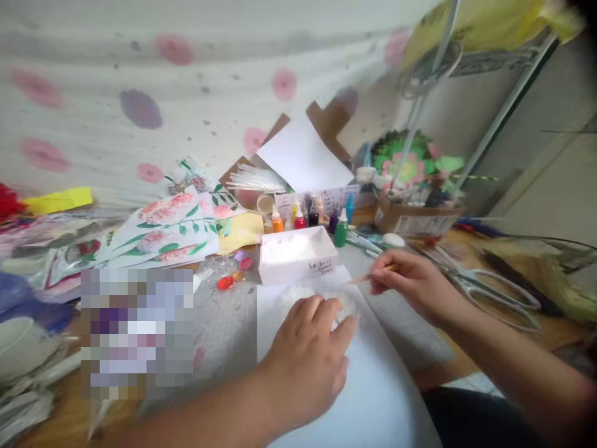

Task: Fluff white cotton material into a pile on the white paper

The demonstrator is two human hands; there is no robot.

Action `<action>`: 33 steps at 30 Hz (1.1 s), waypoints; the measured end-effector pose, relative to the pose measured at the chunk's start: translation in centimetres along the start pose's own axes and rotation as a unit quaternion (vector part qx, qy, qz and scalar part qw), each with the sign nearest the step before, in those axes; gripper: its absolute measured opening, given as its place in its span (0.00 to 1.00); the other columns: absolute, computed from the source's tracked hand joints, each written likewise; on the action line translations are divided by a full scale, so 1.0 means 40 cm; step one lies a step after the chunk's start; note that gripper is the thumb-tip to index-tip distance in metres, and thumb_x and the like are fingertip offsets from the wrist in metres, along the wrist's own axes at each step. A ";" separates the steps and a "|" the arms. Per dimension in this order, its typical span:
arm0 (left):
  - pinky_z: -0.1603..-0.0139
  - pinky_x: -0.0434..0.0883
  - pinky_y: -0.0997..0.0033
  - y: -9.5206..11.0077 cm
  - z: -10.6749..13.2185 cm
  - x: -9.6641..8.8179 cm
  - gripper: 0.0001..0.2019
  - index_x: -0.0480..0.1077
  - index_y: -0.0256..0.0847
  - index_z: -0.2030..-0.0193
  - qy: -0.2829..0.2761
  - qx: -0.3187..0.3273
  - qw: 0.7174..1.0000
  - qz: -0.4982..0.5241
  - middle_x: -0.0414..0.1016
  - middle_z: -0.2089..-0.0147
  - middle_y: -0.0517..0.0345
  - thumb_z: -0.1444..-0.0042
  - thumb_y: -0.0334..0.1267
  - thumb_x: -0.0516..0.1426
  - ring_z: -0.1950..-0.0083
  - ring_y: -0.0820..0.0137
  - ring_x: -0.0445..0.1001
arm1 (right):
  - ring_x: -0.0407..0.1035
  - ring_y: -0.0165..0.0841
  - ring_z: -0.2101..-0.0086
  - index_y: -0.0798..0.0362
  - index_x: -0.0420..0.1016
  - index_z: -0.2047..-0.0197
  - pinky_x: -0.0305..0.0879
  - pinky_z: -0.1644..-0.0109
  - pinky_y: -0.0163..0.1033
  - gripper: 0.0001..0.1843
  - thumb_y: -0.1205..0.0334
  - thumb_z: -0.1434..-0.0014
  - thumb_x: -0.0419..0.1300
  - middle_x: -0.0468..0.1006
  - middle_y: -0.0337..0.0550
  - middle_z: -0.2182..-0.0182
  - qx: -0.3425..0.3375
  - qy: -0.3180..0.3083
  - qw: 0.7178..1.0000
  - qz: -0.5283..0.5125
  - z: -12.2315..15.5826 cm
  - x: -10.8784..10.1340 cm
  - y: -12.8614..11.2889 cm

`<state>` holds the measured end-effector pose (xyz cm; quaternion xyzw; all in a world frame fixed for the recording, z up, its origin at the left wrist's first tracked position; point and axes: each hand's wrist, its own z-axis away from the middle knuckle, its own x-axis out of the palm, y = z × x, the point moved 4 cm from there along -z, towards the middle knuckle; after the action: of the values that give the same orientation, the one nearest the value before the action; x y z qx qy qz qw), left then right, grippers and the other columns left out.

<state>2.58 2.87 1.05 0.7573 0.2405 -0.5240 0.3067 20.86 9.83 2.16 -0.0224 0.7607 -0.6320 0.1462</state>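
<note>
My left hand (305,351) rests with bent, parted fingers over a whitish, semi-clear clump (291,297) on a sheet of white paper (373,392). Motion blur and the hand itself hide most of the clump, so its kind cannot be made out. My right hand (403,280) pinches a thin wooden stick (361,278); its tip points left, above the paper's upper edge. Just beyond the hands stands an open white box (298,274) with handwriting on its front and a white inside.
Behind the box stand several small paint bottles, including a green one (341,229). Scissors (494,289) lie to the right. Glossy red and orange blobs (225,283) are left of the box. Floral cutouts (172,230) and a cardboard box (415,218) sit farther back.
</note>
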 end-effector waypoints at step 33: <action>0.61 0.67 0.65 -0.112 -0.012 0.012 0.08 0.71 0.37 0.66 0.175 -0.102 0.953 0.224 0.74 0.66 0.54 0.53 0.27 0.55 0.62 0.65 0.71 | 0.68 0.27 0.74 0.58 0.74 0.67 0.64 0.70 0.34 0.11 0.58 0.41 0.57 0.75 0.38 0.73 0.059 -0.053 0.872 0.483 -0.356 0.186 -0.034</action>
<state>-0.03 6.36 -0.23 0.8365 0.1666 -0.2736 0.4445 9.97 21.54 4.28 0.3230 0.6292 -0.5239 0.4747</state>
